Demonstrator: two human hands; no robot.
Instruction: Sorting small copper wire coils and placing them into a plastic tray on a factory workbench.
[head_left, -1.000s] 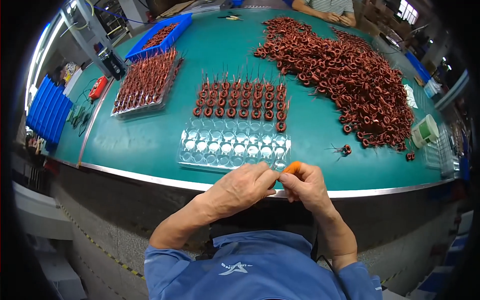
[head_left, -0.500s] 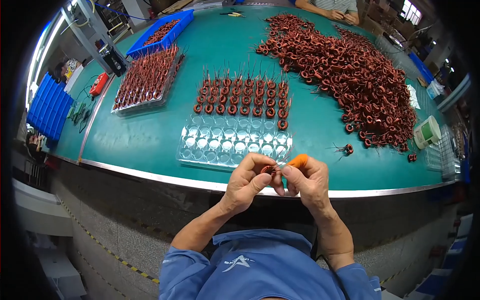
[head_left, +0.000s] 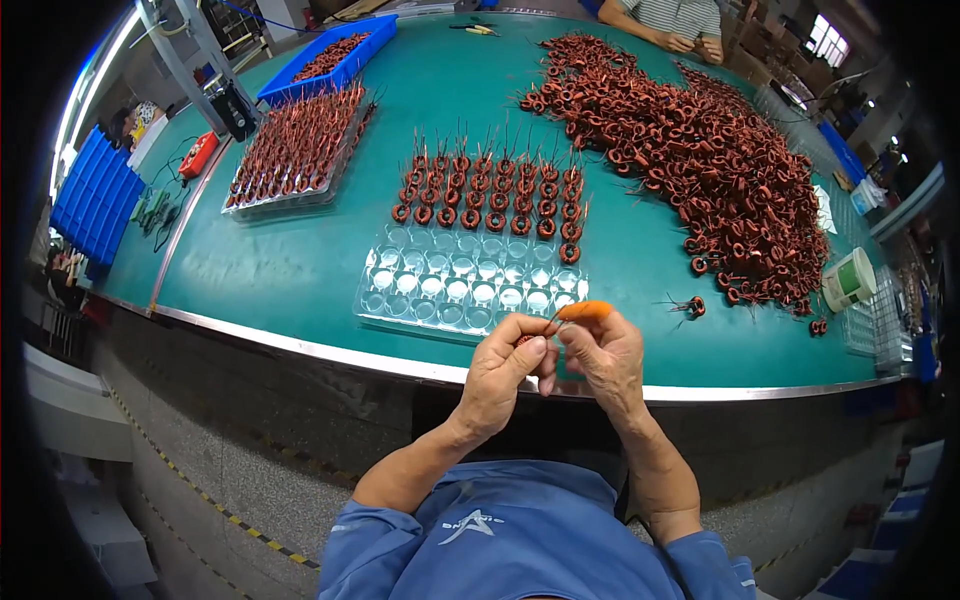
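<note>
My left hand [head_left: 497, 372] pinches a toroidal coil [head_left: 524, 341] wound with red-brown wire, mostly covered by the thumb and fingers. Close against it, my right hand [head_left: 612, 362] has thumb and index finger closed on the coil's thin wire leads. An orange finger cot [head_left: 585, 311] covers that index finger. Just beyond both hands lies a clear plastic tray [head_left: 372, 325] with round pockets. Its far rows hold upright coils [head_left: 470, 200] with leads pointing up; its near rows of pockets hold none.
A large heap of coils [head_left: 730, 190] covers the right of the green table [head_left: 270, 270]. One loose coil [head_left: 696, 306] lies nearer. At left stand a filled tray [head_left: 300, 150] and a blue bin [head_left: 372, 50]. A white-green tub [head_left: 850, 280] leans at right. Another person's hands [head_left: 695, 45] are across the table.
My right hand has shifted slightly left, its orange-covered index finger now bent over the leads. The coil in my left hand is more hidden. The whole view has moved a little.
</note>
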